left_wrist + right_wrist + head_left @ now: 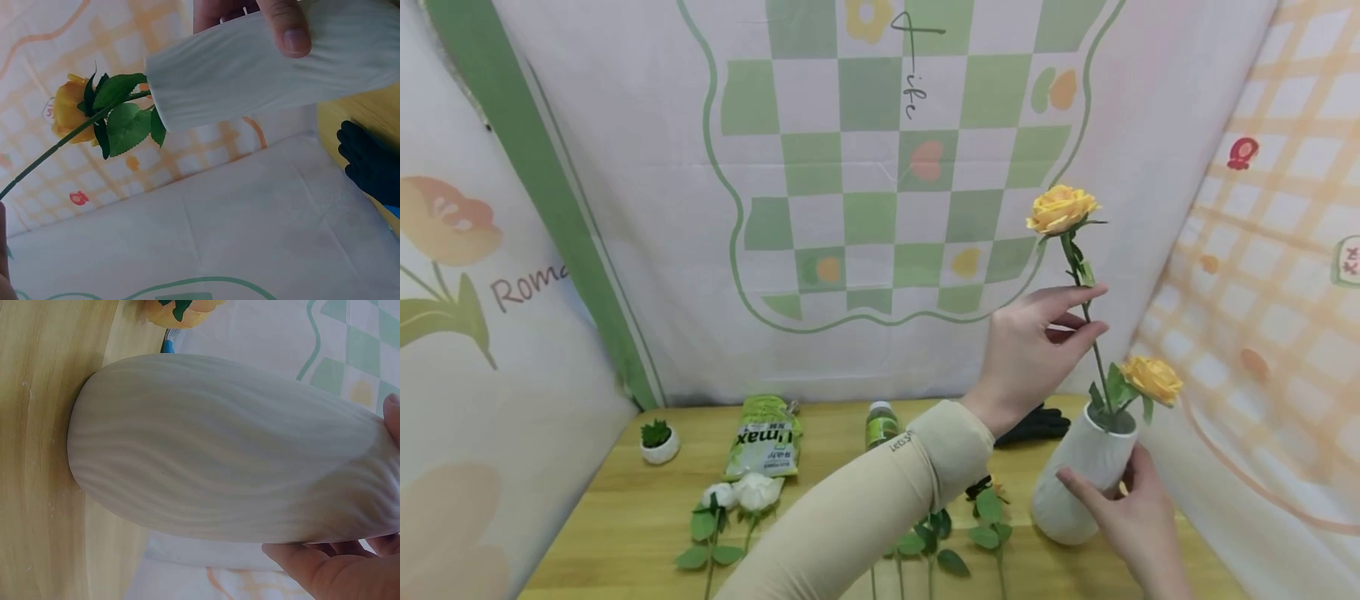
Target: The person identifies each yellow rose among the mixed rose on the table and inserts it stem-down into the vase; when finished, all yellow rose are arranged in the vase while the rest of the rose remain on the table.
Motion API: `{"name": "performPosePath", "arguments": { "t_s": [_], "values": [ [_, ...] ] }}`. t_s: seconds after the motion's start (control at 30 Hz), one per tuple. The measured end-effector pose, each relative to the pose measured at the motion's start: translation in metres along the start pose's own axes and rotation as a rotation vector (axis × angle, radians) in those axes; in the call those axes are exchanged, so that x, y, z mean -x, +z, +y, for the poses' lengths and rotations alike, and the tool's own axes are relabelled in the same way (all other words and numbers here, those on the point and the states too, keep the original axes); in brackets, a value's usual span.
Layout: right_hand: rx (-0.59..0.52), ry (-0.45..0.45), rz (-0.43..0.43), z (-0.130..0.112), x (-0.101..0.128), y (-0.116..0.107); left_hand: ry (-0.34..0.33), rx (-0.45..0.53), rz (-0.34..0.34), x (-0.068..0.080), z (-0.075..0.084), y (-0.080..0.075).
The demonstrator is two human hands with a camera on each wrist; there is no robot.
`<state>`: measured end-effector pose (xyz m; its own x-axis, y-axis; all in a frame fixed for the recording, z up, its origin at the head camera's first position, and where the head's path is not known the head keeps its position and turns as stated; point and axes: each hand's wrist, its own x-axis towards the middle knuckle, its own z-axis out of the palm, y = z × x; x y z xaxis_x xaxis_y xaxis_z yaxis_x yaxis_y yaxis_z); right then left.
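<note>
A white ribbed vase (1078, 467) stands at the right end of the wooden table (625, 517). My right hand (1112, 492) grips its body from the near side; its fingers (325, 569) wrap the vase (219, 462) in the right wrist view. A short yellow rose (1152, 379) leans out of the mouth. My left hand (1093, 312), reaching across in a beige sleeve, pinches the stem (1097, 350) of a tall yellow rose (1062, 208) whose lower end sits in the vase. The left wrist view shows the vase (250, 69), the short rose (65, 112) and the long stem (37, 165).
White roses (748, 492) and several leafy stems (940, 533) lie on the table near its front. Behind them are a green packet (766, 437), a small bottle (881, 423), a tiny potted plant (658, 442) and a black glove (1037, 423). Printed cloth walls close in behind and on both sides.
</note>
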<state>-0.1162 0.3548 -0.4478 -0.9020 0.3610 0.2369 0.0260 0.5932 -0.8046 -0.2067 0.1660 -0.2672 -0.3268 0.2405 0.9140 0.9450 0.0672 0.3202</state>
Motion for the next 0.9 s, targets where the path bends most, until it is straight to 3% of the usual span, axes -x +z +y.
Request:
{"name": "performPosePath", "arguments": {
  "t_s": [0.43,0.7,0.9],
  "values": [
    [0.007,0.019,-0.018,0.000,0.002,-0.001,-0.006,0.010,-0.070,0.019,-0.012,0.020],
    [-0.021,0.003,0.007,0.002,0.000,0.001,0.014,-0.038,-0.063,0.017,-0.013,0.021],
    [-0.024,-0.012,0.014,0.003,0.000,0.000,0.008,-0.036,-0.113,0.020,-0.013,0.023]
  ]
}}
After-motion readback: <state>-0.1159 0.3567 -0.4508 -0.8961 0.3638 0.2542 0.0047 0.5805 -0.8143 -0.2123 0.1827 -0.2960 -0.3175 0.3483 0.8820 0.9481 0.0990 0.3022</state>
